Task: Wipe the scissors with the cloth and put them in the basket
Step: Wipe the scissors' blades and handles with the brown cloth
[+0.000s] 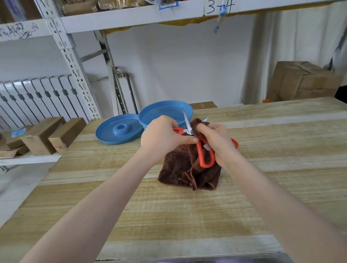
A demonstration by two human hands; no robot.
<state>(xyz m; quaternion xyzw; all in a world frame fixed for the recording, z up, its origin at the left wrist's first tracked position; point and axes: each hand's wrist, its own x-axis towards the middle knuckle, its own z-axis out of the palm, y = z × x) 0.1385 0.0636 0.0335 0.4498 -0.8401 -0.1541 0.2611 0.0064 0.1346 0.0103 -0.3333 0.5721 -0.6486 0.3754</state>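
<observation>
Scissors (205, 155): one pair, orange handles, blades spread, held above bench (272, 186) middle toward far edge. Left hand (163, 138) closed on one orange handle loop. Right hand (215, 139) grips cloth (182, 167), fingers pinching it against one blade; other blade points up, bare. One brown cloth, lower folds resting on bench. One blue basket (163, 113) at far edge, just behind hands. One blue perforated lid (118, 130) left of basket, touching it. Wooden blocks (48, 136) on low shelf left of bench.

Orange-handled scissors (205, 153) (blades open) against brown cloth (182, 167)
</observation>
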